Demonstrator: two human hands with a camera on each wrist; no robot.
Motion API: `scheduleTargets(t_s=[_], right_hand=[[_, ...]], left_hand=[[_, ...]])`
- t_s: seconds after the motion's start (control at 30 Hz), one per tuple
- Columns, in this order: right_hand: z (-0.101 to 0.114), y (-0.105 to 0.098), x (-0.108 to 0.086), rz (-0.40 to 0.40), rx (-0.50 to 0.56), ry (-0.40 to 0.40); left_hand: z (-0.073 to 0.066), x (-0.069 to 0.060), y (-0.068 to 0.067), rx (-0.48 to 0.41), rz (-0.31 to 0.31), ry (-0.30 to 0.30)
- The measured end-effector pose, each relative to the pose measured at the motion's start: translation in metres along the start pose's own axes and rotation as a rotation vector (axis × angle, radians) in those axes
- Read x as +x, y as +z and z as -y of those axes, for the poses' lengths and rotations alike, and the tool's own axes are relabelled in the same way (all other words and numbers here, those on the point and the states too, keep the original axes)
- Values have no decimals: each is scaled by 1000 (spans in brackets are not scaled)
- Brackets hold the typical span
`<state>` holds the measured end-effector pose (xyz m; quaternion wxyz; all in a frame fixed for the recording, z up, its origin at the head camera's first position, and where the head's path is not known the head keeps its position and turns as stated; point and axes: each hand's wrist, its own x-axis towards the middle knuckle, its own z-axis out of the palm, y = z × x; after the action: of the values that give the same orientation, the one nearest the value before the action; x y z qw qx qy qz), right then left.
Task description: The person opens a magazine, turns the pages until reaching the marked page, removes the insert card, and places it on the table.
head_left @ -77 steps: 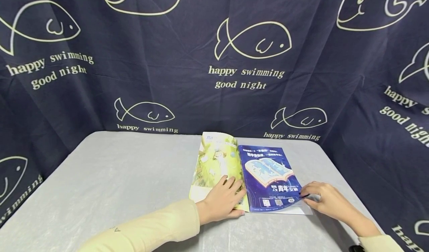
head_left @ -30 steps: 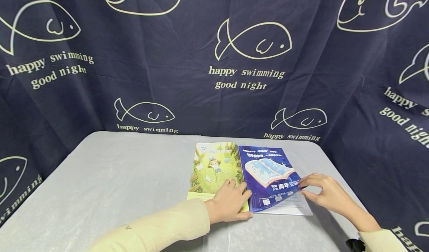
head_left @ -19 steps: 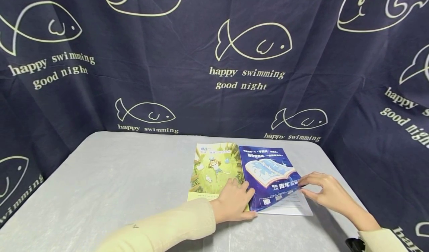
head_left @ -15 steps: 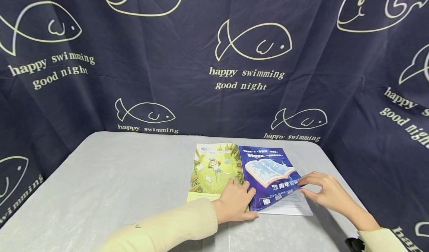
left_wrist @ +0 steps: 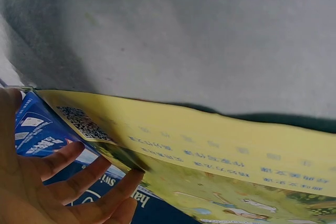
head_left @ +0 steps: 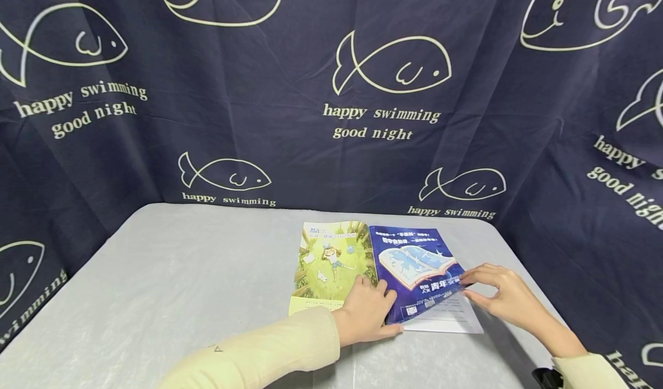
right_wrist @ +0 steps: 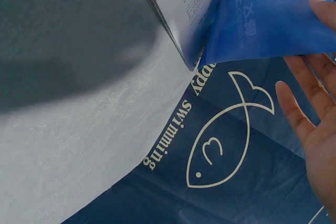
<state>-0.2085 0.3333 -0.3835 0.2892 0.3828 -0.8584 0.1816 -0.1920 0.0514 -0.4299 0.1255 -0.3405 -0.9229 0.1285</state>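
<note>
An open magazine lies on the table. In the head view its left side is a yellow-green illustrated page (head_left: 331, 262); its right side is a dark blue page (head_left: 409, 271) with a drawn book. My left hand (head_left: 365, 311) rests on the magazine near the spine, fingers spread, covering the lower part of the fold. With thumb and fingers, my right hand (head_left: 505, 297) pinches the blue page's outer edge, and the page's lower corner is bent up. Beneath it shows a white printed page (head_left: 450, 319). In the right wrist view the blue page (right_wrist: 268, 19) stands raised off the pages below.
The magazine sits towards the right half of a grey cloth-covered table (head_left: 181, 285). Dark blue curtains (head_left: 300, 118) with fish drawings hang behind and on both sides. A black band (head_left: 548, 377) shows at my right cuff.
My left hand has slid right, towards the spine, and the yellow-green page lies flatter. My right hand has shifted slightly up along the edge, lifting the blue page's lower corner and exposing more white page.
</note>
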Motion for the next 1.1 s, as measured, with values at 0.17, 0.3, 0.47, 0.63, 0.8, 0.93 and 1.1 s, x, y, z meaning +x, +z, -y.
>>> scheduleTargets(t_s=[0.17,0.3,0.47,0.63,0.8,0.93,1.1], right_hand=[[-1,-1,0,4,-30,-3],[-1,-3,-1,3,-43,22],[-2,-5,-1,-9,-52,56],[-3,-5,-3,-28,-66,76],[-6,-5,-5,-32,-74,76],[-6,-1,-7,-24,-58,71],[-3,5,-12,-2,-41,67]], left_hand=[[2,-1,0,-4,-19,3],[3,-1,2,-2,-28,5],[3,-1,3,-2,-24,-4],[4,-3,3,-13,-21,-12],[6,-4,5,-40,-31,-15],[8,-4,5,-48,-54,-15],[10,-6,3,-68,-65,-14]])
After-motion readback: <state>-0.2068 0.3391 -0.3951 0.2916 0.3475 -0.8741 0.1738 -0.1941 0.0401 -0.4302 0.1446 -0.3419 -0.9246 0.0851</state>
